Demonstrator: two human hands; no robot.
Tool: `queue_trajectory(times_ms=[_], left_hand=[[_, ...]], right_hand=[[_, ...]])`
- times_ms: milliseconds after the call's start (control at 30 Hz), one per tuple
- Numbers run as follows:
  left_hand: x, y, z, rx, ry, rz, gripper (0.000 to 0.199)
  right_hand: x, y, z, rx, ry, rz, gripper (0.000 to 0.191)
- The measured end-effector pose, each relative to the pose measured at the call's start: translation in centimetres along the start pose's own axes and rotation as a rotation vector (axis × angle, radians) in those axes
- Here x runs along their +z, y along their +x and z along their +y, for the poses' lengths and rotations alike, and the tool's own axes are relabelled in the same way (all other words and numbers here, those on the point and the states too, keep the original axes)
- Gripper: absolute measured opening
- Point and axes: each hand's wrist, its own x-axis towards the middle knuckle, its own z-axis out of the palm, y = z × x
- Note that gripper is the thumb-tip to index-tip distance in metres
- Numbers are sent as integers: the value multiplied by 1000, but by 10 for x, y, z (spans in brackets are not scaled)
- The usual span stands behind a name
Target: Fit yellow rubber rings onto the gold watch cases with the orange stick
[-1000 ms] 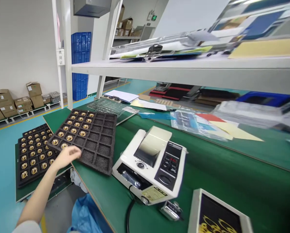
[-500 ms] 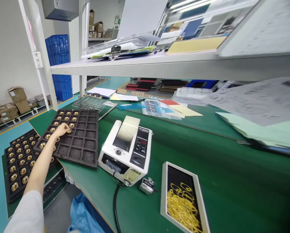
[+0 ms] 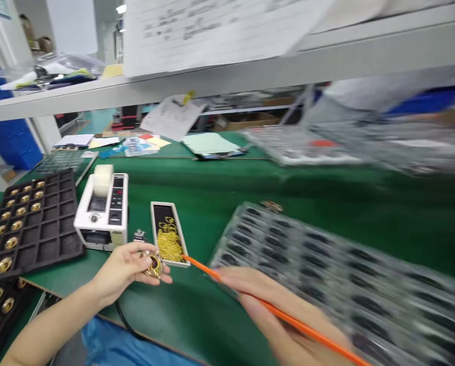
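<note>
Between its thumb and fingers my left hand (image 3: 130,267) holds a round gold metal part (image 3: 153,265) with a dark centre, over the green table in front of the tape dispenser. My right hand (image 3: 273,300), blurred, grips a long orange stick (image 3: 303,328); the stick's tip is by the near right corner of a white tray (image 3: 180,231) of yellow rings (image 3: 169,245). A thin clear piece under the stick near my right fingers is too blurred to name. A clear plastic tray (image 3: 227,244) with dark oval pieces lies under and beyond my right hand.
A white tape dispenser (image 3: 107,213) stands left of centre, with a small metal object (image 3: 140,236) beside it. Black foam trays (image 3: 46,216) with gold parts lie at the left. Papers (image 3: 210,144) and plastic packaging lie at the back, below a white shelf (image 3: 227,76).
The view has swung right. My left hand has moved from the black foam tray to the front of the dispenser with a gold part. My right hand and the orange stick have come into view.
</note>
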Motion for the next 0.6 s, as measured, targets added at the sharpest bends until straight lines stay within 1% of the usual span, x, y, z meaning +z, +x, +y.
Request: queue_trajectory(times_ms=[33, 100, 200, 333, 467, 533, 600], left_hand=[[4, 13, -5, -7, -7, 18, 40], [6, 36, -13, 10, -6, 56, 36], [5, 58, -19, 56, 16, 95, 31], [3, 71, -23, 138, 60, 125, 32], [1, 79, -23, 168, 70, 112, 37], [0, 82, -22, 171, 71, 112, 40], [-2, 83, -21, 174, 71, 107, 43]], right_hand=[[3, 12, -7, -23, 48, 12, 25], [11, 32, -13, 12, 116, 37, 27], [23, 48, -5, 96, 165, 75, 33], [32, 51, 16, 187, 252, 105, 38], [36, 54, 26, 252, 387, 106, 39], [37, 56, 29, 225, 400, 82, 37], [37, 57, 33, 128, 339, 50, 32]])
